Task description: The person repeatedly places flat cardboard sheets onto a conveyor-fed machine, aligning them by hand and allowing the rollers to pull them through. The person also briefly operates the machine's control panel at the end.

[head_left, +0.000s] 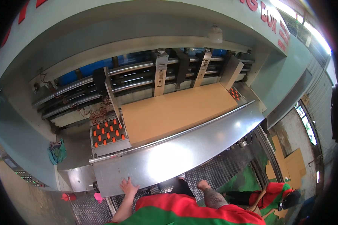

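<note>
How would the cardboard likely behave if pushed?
Probably stiff: the cardboard lies flat, with no visible sag. It may be light for its broad area if a single sheet; a stack would be heavier, and I can't tell which. Being flat, it would likely slide rather than tip or roll.

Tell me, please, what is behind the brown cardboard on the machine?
Behind the brown cardboard: upright metal plates, steel rods and, farther back, blue parts. Rod sections covered by the plates cannot be seen.

one fisheye view from the head of a person (165, 206), pitched down and forward, steel table (131, 168) close below, machine (160, 71) filling the view farther ahead
</note>
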A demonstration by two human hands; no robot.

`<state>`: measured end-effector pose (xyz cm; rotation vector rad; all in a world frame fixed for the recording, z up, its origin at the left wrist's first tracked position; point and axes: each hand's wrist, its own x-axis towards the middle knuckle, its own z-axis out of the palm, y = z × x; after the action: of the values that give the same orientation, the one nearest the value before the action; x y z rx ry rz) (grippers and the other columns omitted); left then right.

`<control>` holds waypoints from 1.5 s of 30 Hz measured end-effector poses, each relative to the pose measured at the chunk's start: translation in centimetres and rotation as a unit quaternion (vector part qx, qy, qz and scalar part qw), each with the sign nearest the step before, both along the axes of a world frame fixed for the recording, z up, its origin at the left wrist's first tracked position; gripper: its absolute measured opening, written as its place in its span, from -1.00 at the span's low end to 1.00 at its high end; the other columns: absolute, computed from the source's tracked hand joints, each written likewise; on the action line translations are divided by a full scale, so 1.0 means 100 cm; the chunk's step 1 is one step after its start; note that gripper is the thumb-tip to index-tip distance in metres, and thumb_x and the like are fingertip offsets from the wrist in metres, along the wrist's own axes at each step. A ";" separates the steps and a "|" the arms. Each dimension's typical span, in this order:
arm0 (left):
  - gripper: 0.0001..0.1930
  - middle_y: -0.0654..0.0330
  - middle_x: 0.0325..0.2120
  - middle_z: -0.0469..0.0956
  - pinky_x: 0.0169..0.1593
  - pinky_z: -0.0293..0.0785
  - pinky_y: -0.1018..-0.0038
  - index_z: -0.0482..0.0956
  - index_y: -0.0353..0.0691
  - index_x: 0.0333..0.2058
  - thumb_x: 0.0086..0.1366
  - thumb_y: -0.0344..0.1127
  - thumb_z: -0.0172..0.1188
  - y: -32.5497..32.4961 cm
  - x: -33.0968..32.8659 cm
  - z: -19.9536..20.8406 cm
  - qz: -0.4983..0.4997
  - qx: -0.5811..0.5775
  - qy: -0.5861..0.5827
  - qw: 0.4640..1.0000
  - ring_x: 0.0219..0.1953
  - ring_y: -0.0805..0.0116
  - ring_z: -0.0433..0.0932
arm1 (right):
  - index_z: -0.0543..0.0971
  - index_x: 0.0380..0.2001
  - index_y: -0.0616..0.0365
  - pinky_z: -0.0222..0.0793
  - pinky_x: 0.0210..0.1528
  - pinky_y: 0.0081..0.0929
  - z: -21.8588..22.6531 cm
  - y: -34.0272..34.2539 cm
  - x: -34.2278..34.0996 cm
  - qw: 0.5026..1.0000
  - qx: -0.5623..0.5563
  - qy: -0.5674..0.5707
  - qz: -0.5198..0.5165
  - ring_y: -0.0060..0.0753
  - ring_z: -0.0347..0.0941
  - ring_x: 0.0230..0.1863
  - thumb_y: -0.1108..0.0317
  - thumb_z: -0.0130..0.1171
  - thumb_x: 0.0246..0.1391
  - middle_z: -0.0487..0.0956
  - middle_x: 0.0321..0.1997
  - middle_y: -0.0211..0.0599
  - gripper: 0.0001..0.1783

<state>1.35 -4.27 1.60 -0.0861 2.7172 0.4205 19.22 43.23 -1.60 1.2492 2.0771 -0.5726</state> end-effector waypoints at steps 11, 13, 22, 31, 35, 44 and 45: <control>0.25 -0.19 0.56 -0.28 0.48 -0.18 -0.41 -0.17 0.00 0.58 0.12 0.13 0.52 0.005 0.010 -0.016 -0.003 -0.001 -0.088 0.996 0.57 -0.36 -0.29 | 0.66 0.12 0.17 0.42 0.34 -0.03 -0.077 0.000 0.060 0.976 -0.027 0.025 0.215 0.26 0.52 0.26 -0.07 0.14 0.21 0.61 0.18 0.23 -0.39; 0.25 -0.20 0.56 -0.29 0.47 -0.19 -0.42 -0.20 -0.01 0.58 0.13 0.14 0.50 0.005 0.010 -0.015 -0.001 -0.006 -0.116 0.993 0.57 -0.37 -0.31 | 0.65 0.13 0.16 0.44 0.31 -0.04 -0.093 -0.031 0.055 0.969 -0.071 -0.023 0.236 0.23 0.54 0.23 -0.01 0.16 0.19 0.63 0.17 0.17 -0.41; 0.26 -0.21 0.57 -0.34 0.48 -0.22 -0.40 -0.25 0.00 0.58 0.15 0.19 0.47 0.004 0.008 -0.013 -0.008 -0.012 -0.130 0.991 0.58 -0.37 -0.35 | 0.71 -0.01 0.20 0.48 0.23 0.02 -0.034 -0.036 0.003 0.958 -0.082 0.078 0.263 0.28 0.57 0.16 0.03 0.13 0.15 0.66 0.10 0.18 -0.48; 0.27 -0.22 0.56 -0.38 0.46 -0.17 -0.43 -0.24 -0.05 0.58 0.15 0.13 0.50 0.003 0.010 -0.016 -0.001 0.003 -0.121 0.993 0.57 -0.37 -0.37 | 0.64 0.09 0.16 0.47 0.24 0.02 -0.036 -0.066 -0.023 0.935 -0.100 0.102 0.325 0.27 0.56 0.16 0.01 0.08 0.25 0.66 0.06 0.18 -0.47; 0.27 -0.22 0.56 -0.39 0.47 -0.20 -0.43 -0.26 -0.05 0.58 0.15 0.13 0.50 0.002 0.010 -0.020 -0.007 0.002 -0.107 0.994 0.57 -0.38 -0.39 | 0.64 0.10 0.16 0.47 0.24 -0.01 -0.028 -0.076 -0.025 0.944 -0.094 0.093 0.301 0.24 0.57 0.16 0.02 0.09 0.24 0.67 0.06 0.15 -0.47; 0.26 -0.23 0.56 -0.34 0.46 -0.20 -0.45 -0.24 -0.04 0.58 0.15 0.16 0.48 0.003 0.010 -0.024 -0.012 -0.009 -0.099 0.995 0.57 -0.41 -0.37 | 0.64 0.14 0.15 0.45 0.27 -0.03 -0.019 -0.062 -0.012 0.951 -0.093 0.094 0.281 0.22 0.56 0.19 -0.04 0.09 0.26 0.66 0.13 0.13 -0.42; 0.26 -0.23 0.56 -0.33 0.46 -0.20 -0.45 -0.24 -0.04 0.58 0.15 0.16 0.48 0.003 0.010 -0.024 -0.011 -0.008 -0.100 0.995 0.57 -0.42 -0.37 | 0.64 0.13 0.15 0.45 0.27 -0.02 -0.021 -0.062 -0.010 0.949 -0.106 0.110 0.276 0.23 0.55 0.20 -0.04 0.09 0.26 0.65 0.12 0.14 -0.42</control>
<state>2.37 -3.98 -0.77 -0.0971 2.5228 0.3633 18.22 37.02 -3.69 0.4576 2.3393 -0.6679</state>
